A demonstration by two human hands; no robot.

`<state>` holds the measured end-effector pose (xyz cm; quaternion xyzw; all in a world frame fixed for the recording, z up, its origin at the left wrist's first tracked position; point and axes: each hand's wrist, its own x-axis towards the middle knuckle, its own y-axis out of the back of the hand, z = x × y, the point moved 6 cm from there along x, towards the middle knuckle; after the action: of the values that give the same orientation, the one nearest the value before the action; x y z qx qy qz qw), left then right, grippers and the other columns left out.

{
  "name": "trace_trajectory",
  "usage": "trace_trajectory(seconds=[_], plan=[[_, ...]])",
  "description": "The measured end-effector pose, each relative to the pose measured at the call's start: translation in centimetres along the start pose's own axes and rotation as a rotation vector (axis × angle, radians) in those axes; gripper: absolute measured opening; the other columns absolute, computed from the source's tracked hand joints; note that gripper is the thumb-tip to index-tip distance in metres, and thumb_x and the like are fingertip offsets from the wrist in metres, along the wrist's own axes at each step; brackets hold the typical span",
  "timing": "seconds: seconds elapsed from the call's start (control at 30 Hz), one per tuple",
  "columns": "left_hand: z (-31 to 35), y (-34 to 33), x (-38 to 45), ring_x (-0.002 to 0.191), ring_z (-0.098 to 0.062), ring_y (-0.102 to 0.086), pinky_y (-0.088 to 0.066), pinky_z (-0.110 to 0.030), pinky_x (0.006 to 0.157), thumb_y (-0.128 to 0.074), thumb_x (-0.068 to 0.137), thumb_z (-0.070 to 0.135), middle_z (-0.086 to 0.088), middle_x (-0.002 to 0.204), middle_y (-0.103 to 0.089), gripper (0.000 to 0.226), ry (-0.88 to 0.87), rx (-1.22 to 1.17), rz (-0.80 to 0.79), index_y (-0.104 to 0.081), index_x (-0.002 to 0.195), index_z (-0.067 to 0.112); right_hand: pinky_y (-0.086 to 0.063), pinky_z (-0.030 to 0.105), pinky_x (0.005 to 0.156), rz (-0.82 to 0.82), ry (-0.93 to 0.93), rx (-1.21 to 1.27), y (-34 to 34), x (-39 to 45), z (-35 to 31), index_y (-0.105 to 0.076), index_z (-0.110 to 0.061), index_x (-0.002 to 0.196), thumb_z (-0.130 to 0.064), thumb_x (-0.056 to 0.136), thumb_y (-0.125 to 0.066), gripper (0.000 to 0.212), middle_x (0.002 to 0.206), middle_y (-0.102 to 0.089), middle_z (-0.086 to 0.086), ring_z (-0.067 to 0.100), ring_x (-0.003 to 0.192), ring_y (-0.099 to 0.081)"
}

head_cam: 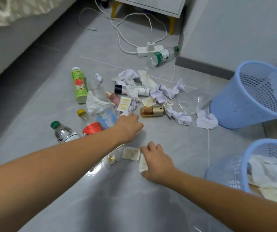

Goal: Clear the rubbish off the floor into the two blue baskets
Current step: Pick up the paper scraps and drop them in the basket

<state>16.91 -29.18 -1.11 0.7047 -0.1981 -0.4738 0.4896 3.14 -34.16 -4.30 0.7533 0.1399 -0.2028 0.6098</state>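
Nearest, the right hand (157,163) lies flat over a white sachet (142,163) on the floor (167,206), fingers spread and pressing rather than pinching; nothing is lifted yet. That sachet's long axis runs near to far. A squarer packet (131,153) sits just left of it, touching the fingertips. Thin, flat packets on smooth tile may well slide away instead of coming up, or only one gets caught.

To the right, the near basket (244,164) already holds paper; it stands close by, so a short carry should do.

Further out, the left hand (130,125) reaches over the pile, fingers curled down by a yellow-printed packet (125,103); whether it grips anything I cannot tell. Its forearm passes over a red-labelled bottle (92,128) and a clear cup (105,114), and could knock them rolling.

The gold bottle (152,111) lies on its side, long axis left to right, cap end pointing right. Crumpled papers (169,92) lie beyond, light enough to scatter.

The far basket (244,104) leans tilted, mouth toward the pile; a careless toss could tip it. Furthest, a bottle (163,56) rests against a power strip (149,50), where tugging might snag the cable.
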Motion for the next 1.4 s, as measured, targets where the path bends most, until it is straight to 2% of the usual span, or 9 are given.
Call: trace_trajectory(seconds=[0.17, 0.37, 0.5, 0.6, 0.73, 1.0, 1.13, 1.27, 1.4], plan=[[1.4, -1.2, 1.2, 0.133, -0.033, -0.043, -0.049, -0.044, 0.094, -0.06, 0.097, 0.011, -0.014, 0.141, -0.045, 0.045, -0.041, 0.088, 0.041, -0.05, 0.141, 0.014, -0.045, 0.037, 0.075, 0.151, -0.088, 0.1, -2.0, -0.8, 1.3, -0.045, -0.022, 0.118, -0.033, 0.081, -0.073, 0.048, 0.123, -0.042, 0.001, 0.027, 0.112, -0.043], [1.4, -2.0, 1.8, 0.114, -0.03, -0.059, -0.046, -0.039, 0.075, -0.052, 0.098, 0.012, -0.011, 0.122, -0.061, 0.026, -0.096, -0.045, 0.058, -0.059, 0.123, 0.016, -0.047, 0.036, 0.077, 0.025, -0.087, 0.22, -2.4, -1.0, 1.8, -0.055, -0.017, 0.093, -0.023, 0.09, -0.061, 0.009, 0.109, -0.064, 0.011, 0.037, 0.102, -0.063], [1.2, 1.6, 1.7, 0.098, -0.03, -0.062, -0.043, -0.034, 0.071, -0.054, 0.091, 0.017, -0.007, 0.1, -0.065, 0.008, -0.122, -0.373, 0.101, -0.06, 0.096, 0.013, -0.041, 0.034, 0.071, -0.006, 0.058, 0.199, 3.3, -3.2, 1.9, -0.049, -0.023, 0.083, -0.024, 0.087, -0.065, 0.016, 0.1, -0.068, 0.011, 0.036, 0.096, -0.062], [3.3, 7.7, 1.8, 0.084, -0.027, -0.058, -0.032, -0.031, 0.065, -0.063, 0.087, 0.018, 0.005, 0.076, -0.056, 0.014, -0.215, -0.52, 0.275, -0.05, 0.082, 0.018, -0.032, 0.03, 0.067, 0.038, 0.091, 0.184, 10.6, -8.0, 4.9, -0.046, -0.027, 0.076, -0.025, 0.085, -0.069, 0.025, 0.079, -0.061, -0.008, 0.021, 0.082, -0.055], [10.2, 15.0, 0.7, 0.072, -0.019, -0.055, -0.035, -0.035, 0.062, -0.062, 0.09, 0.024, 0.007, 0.068, -0.051, 0.016, -0.354, -0.683, 0.435, -0.052, 0.08, 0.019, -0.04, 0.024, 0.06, 0.197, -0.127, 0.225, 18.2, -16.4, 14.1, -0.048, -0.031, 0.066, -0.026, 0.084, -0.074, 0.032, 0.062, -0.057, -0.014, 0.002, 0.063, -0.055], [25.9, 19.2, -4.1, 0.088, -0.031, -0.061, -0.043, -0.037, 0.065, -0.062, 0.088, 0.018, -0.006, 0.092, -0.063, 0.006, -0.611, -0.723, 0.529, -0.064, 0.089, 0.013, -0.049, 0.032, 0.059, 0.141, -0.518, 0.138, 16.4, -26.8, 26.9, -0.062, -0.025, 0.067, -0.031, 0.074, -0.085, 0.025, 0.063, -0.065, -0.012, 0.009, 0.063, -0.063], [27.8, 18.6, -5.5, 0.091, -0.025, -0.056, -0.036, -0.034, 0.062, -0.066, 0.088, 0.035, -0.005, 0.095, -0.059, 0.023, -0.551, -0.669, 0.579, -0.067, 0.097, 0.014, -0.052, 0.032, 0.064, 0.206, -0.511, -0.015, 17.9, -27.0, 27.3, -0.062, -0.045, 0.083, -0.058, 0.069, -0.075, 0.023, 0.081, -0.064, -0.025, -0.002, 0.073, -0.062], [22.1, 18.1, -2.8, 0.084, -0.023, -0.063, -0.048, -0.033, 0.063, -0.056, 0.089, 0.042, 0.003, 0.086, -0.063, 0.023, -0.341, -0.763, 0.729, -0.066, 0.089, 0.021, -0.043, 0.024, 0.062, 0.399, -0.318, 0.098, 22.6, -21.0, 23.5, -0.064, -0.033, 0.081, -0.029, 0.077, -0.071, 0.01, 0.079, -0.066, -0.018, 0.002, 0.077, -0.063], [14.7, 13.7, 3.4, 0.096, -0.024, -0.063, -0.048, -0.035, 0.071, -0.053, 0.09, 0.04, 0.003, 0.095, -0.066, 0.019, -0.008, -0.717, 0.596, -0.063, 0.093, 0.024, -0.051, 0.027, 0.072, 0.332, -0.123, 0.177, 22.2, -10.9, 20.5, -0.069, -0.025, 0.086, -0.02, 0.083, -0.069, 0.006, 0.085, -0.07, -0.01, 0.006, 0.079, -0.065]])
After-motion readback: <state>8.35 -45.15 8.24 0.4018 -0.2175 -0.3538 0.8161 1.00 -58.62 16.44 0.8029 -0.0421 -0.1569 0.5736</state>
